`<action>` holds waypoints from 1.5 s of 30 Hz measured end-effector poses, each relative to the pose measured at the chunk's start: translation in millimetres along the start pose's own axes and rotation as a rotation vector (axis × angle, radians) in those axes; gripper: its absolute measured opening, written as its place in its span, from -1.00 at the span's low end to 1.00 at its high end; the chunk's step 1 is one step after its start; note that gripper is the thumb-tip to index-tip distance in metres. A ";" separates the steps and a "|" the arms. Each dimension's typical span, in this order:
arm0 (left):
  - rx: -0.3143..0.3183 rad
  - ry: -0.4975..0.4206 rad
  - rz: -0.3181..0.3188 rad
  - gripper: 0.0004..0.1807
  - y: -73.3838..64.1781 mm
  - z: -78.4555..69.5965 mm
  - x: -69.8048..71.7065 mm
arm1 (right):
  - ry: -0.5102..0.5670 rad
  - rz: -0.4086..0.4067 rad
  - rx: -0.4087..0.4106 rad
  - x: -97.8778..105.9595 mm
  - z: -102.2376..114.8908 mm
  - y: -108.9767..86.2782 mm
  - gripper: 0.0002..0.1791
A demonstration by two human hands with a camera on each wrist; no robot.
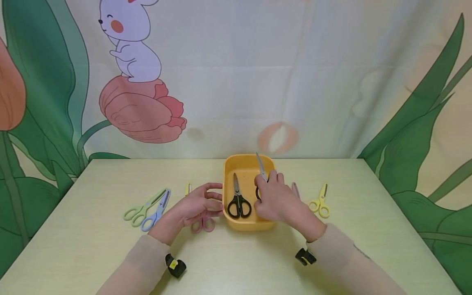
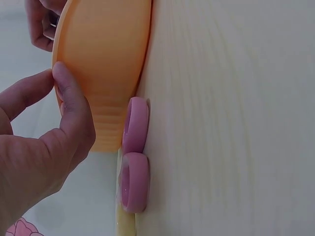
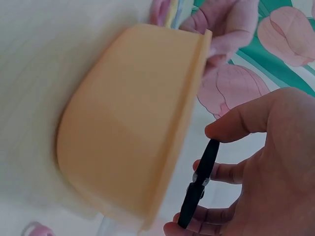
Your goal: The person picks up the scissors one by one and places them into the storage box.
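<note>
A yellow-orange plastic bin (image 1: 250,226) stands at the table's middle. Thumb and fingers of my left hand (image 1: 197,205) pinch its left rim, as the left wrist view shows. Inside the bin lies one pair of black-handled scissors (image 1: 237,191), blades pointing away. Over the bin's right side, my right hand (image 1: 278,200) grips a second pair of black-handled scissors (image 1: 261,165) by the handles, blades toward the far end. In the right wrist view the black handles (image 3: 197,183) sit between thumb and fingers, beside the bin's rim.
Left of the bin lie green scissors (image 1: 150,204), blue scissors (image 1: 160,210), a partly hidden yellow pair (image 1: 188,188) and pink scissors (image 2: 136,183) under my left hand. To the right are yellow scissors (image 1: 322,201) and a mostly covered pink pair (image 1: 296,190). A printed curtain (image 1: 228,82) hangs behind.
</note>
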State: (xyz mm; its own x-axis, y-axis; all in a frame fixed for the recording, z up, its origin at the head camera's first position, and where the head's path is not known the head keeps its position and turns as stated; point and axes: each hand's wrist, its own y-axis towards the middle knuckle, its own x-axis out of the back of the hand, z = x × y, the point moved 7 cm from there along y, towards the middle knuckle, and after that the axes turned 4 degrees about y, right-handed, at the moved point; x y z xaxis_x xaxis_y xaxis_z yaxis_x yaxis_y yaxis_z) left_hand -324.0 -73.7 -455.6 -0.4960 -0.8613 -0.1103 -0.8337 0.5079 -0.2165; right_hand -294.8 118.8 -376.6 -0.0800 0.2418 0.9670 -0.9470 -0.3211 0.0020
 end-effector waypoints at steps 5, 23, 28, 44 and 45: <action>-0.003 -0.003 0.000 -0.18 -0.1 0.3 0.0 | 0.017 0.014 0.045 -10.7 5.9 5.7 -0.65; 0.013 -0.006 -0.003 -0.18 -2.1 1.1 -2.7 | -0.058 0.193 -0.036 -44.3 4.1 21.2 -0.24; 0.011 -0.003 -0.006 -0.19 -2.5 0.6 -2.4 | -0.080 0.254 -0.042 -50.1 2.9 22.9 -0.19; 0.016 -0.010 -0.004 -0.19 -2.4 0.8 -2.4 | -0.058 0.292 -0.035 -58.2 -4.7 27.2 -0.50; 0.016 -0.009 -0.005 -0.19 -2.3 0.9 -2.3 | -0.059 0.281 -0.027 -57.4 -4.5 27.4 -0.53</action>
State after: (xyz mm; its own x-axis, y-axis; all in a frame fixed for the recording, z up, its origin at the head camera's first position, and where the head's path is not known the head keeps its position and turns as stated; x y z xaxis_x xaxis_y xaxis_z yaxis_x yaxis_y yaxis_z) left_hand -320.7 -72.9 -455.7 -0.4895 -0.8640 -0.1178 -0.8322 0.5032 -0.2326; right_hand -317.5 100.3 -433.2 -0.3228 0.0931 0.9419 -0.8984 -0.3434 -0.2739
